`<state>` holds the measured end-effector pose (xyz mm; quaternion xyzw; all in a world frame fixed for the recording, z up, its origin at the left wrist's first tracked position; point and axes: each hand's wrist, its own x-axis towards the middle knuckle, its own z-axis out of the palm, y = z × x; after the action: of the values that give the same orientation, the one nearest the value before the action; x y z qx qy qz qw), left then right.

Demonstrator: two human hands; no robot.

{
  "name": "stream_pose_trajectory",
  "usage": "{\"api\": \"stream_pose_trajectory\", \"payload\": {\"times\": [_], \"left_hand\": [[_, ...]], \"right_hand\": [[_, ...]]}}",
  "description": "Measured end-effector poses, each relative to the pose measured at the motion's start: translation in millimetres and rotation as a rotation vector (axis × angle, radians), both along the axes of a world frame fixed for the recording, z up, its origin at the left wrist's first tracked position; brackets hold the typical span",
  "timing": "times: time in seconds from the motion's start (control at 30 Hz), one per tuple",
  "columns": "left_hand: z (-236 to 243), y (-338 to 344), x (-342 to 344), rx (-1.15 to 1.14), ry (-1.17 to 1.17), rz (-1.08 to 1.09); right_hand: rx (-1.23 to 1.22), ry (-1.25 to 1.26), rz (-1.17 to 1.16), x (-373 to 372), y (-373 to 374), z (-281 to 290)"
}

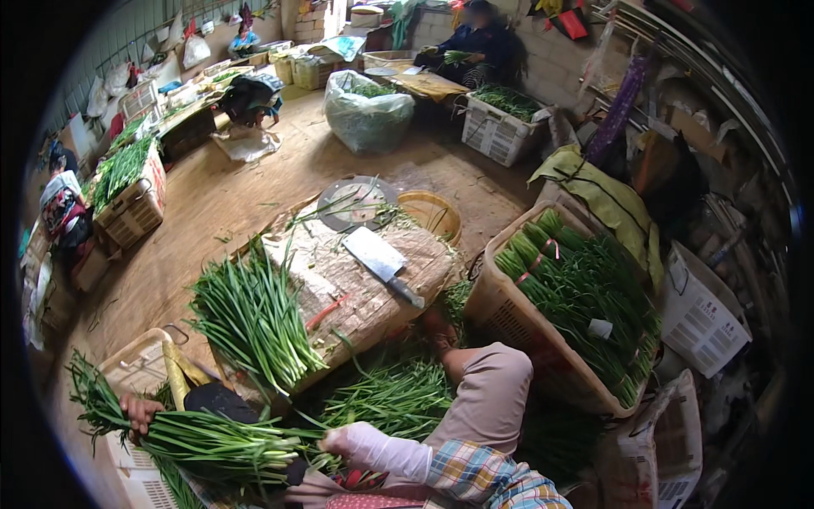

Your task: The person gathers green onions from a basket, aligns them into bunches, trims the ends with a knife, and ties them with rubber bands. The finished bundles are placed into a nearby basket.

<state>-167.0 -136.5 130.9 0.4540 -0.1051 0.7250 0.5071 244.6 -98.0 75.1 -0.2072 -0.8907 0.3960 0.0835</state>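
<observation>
here — one bundle point(225, 443) in left grip point(140, 413)

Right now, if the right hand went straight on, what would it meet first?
Likely the pale ends of the green bundle in the left hand, leftward of the right hand; depth is unclear.

We're in a produce workshop: greens point(585, 293) crammed into a slatted crate point(500, 312) near right, another crate point(136, 217) far left, a cleaver point(373, 252) on the work surface point(352, 293), a co-worker point(468, 44) seated far back.
</observation>
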Motion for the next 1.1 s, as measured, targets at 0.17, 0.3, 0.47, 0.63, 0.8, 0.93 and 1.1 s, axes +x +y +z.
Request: {"api": "stream_pose_trajectory", "payload": {"times": [0.17,0.3,0.47,0.63,0.8,0.93,1.1], "left_hand": [[0,25,5,-0.159,-0.027,0.211],[4,44,12,-0.495,-0.022,0.636],[-3,90,49,-0.865,0.13,0.881],[-3,107,68,-0.986,0.249,0.975],[-2,97,61,-1.063,0.306,1.071],[-5,93,67,-1.092,0.321,1.094],[-2,59,49,-1.091,0.3,1.176]], "right_hand": [[-0.292,-0.933,-0.157,48,34,-16],[0.147,-0.3,-0.464,41,40,104],[-0.217,0.484,-0.089,-8,61,158],[-0.906,0.443,0.115,-43,38,91],[-1.104,0.346,0.038,-69,5,2],[-1.18,0.32,-0.007,-71,2,-38],[-0.979,0.28,-0.079,-32,-7,-4]]}}
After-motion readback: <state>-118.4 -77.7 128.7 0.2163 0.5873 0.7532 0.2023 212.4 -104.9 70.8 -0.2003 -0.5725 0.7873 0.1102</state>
